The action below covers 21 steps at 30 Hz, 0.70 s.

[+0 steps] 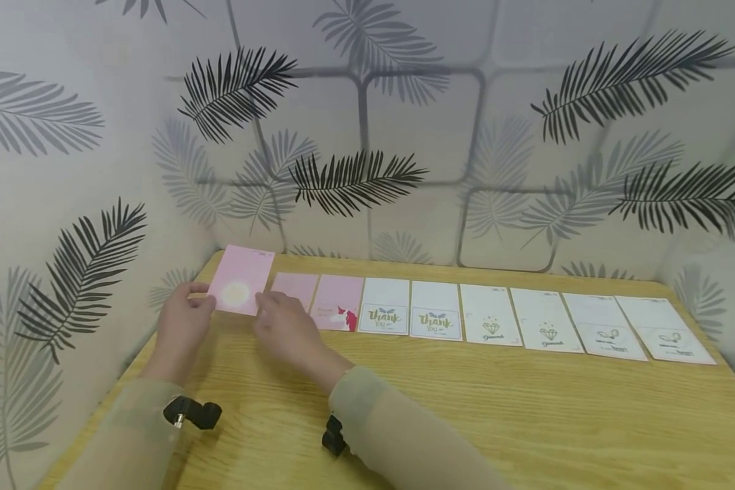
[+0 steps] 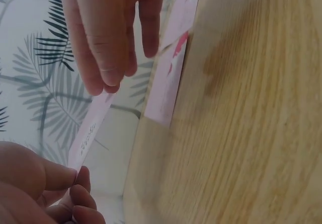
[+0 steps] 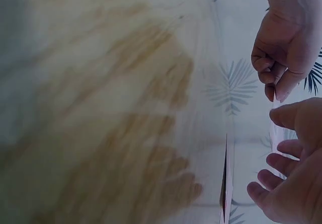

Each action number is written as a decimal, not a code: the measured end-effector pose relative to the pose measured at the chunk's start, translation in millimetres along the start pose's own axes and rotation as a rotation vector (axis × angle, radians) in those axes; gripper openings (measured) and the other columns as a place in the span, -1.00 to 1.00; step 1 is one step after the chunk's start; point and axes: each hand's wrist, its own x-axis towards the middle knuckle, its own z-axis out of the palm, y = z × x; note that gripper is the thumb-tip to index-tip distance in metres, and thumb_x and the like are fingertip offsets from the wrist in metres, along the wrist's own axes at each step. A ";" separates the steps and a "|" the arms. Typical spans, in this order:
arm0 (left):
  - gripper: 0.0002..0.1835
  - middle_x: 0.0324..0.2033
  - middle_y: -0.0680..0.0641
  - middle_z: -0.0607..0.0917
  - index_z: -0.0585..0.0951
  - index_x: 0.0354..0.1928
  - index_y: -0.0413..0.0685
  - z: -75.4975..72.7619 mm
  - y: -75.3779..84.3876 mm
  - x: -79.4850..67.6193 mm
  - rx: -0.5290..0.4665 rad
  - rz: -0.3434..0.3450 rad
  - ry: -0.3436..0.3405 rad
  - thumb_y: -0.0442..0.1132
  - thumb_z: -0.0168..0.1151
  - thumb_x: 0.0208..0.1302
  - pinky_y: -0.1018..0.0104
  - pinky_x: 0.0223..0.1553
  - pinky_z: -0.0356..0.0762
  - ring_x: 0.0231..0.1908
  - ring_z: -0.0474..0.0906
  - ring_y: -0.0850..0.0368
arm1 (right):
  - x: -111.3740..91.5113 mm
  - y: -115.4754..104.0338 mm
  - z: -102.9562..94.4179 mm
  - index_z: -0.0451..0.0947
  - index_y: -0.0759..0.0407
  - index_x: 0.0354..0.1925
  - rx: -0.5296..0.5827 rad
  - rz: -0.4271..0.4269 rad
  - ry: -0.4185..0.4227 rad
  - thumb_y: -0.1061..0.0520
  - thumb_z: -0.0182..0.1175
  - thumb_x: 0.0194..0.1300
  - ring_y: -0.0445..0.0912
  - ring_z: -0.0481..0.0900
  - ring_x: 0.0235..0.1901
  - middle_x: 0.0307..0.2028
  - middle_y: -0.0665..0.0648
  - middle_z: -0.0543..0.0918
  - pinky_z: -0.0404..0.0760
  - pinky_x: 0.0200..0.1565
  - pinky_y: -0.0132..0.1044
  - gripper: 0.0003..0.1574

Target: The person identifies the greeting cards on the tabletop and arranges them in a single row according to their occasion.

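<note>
A pink card (image 1: 239,272) with a pale yellow glow on its face is raised and tilted at the table's far left. My left hand (image 1: 184,320) pinches its left edge between thumb and fingers; in the left wrist view that pinch (image 2: 68,189) is at the card's lower end. At the card's right edge is my right hand (image 1: 290,333), thumb and fingertips against it. The right wrist view shows that hand (image 3: 297,163) with its fingers spread and fairly straight. Behind it lies another pink card (image 1: 297,286), partly covered.
A row of cards runs rightward along the table's back: a pink one with a red figure (image 1: 337,306), two "Thank you" cards (image 1: 384,309), two diamond cards (image 1: 490,313) and two with grey motifs (image 1: 606,327). Leaf-patterned walls (image 1: 404,136) border the wooden table (image 1: 465,408).
</note>
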 end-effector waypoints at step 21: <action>-0.47 0.24 -0.37 0.58 0.42 0.51 -0.29 9.7 -32.5 27.3 0.089 -0.084 -0.008 -0.22 -0.03 0.64 -0.04 0.04 0.48 0.08 0.54 -0.22 | 15.5 -0.1 14.0 0.28 0.02 0.71 -0.442 -0.113 -0.227 -0.24 0.18 0.68 -0.11 0.18 0.67 0.67 -0.02 0.31 0.09 0.63 -0.23 -0.15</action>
